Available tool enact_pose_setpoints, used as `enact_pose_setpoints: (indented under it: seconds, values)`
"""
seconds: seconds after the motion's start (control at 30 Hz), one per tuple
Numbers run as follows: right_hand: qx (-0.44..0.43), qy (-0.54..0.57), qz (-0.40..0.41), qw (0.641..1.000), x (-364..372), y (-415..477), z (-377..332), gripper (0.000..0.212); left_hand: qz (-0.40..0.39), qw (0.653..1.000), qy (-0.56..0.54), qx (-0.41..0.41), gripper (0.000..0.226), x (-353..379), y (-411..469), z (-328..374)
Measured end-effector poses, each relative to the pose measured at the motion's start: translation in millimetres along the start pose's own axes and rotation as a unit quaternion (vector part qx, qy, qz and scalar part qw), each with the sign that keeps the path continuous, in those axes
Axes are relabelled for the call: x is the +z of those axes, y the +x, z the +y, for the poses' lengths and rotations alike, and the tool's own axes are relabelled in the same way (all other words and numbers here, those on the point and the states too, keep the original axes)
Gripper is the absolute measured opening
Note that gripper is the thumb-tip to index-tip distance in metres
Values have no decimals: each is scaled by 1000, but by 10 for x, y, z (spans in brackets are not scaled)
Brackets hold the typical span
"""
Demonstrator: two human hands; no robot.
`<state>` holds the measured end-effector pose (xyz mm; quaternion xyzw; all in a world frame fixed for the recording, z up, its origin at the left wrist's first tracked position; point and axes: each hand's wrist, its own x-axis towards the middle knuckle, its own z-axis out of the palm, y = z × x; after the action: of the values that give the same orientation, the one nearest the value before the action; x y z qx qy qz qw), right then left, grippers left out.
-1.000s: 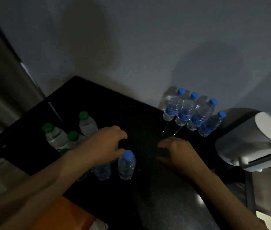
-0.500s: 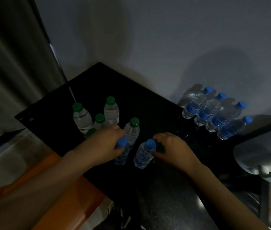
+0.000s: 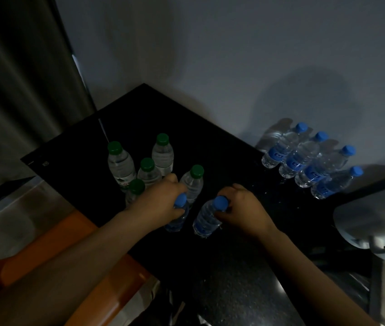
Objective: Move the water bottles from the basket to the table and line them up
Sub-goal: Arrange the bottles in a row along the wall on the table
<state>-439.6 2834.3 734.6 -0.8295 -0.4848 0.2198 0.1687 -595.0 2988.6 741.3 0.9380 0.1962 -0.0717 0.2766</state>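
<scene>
Two blue-capped water bottles stand near the front of the black table point(image 3: 210, 142). My left hand point(image 3: 163, 201) grips the left one point(image 3: 177, 220) just under its cap. The neck of the right one point(image 3: 206, 220) is gripped by my right hand point(image 3: 243, 208). Several green-capped bottles point(image 3: 162, 154) stand in a loose cluster behind my left hand. A row of several blue-capped bottles point(image 3: 304, 158) is lined up at the back right by the wall. No basket is visible.
A white appliance point(image 3: 375, 222) sits at the right edge. An orange surface point(image 3: 52, 245) lies below the table's left front edge. A dark curtain point(image 3: 22, 78) hangs at the left, and a grey wall point(image 3: 233, 55) backs the table.
My right hand has closed round the neck of the right blue-capped bottle, and my left hand holds the left one. The view shifted left, revealing more green-capped bottles.
</scene>
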Motion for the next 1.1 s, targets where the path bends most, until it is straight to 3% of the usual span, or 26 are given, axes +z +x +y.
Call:
enact_pose_setpoints:
  seconds: [0.37,0.7,1.1]
  values:
    - [-29,5,47,998,-245,-174,273,15,20,997,-62,37,16,-17,83,143]
    - [-15,27,117,993,-941,-454,531,29,64,991,-94,74,26,-131,314,689]
    - [0,12,177,984,-1619,-728,962,22,135,982,-58,116,25,-348,755,1477]
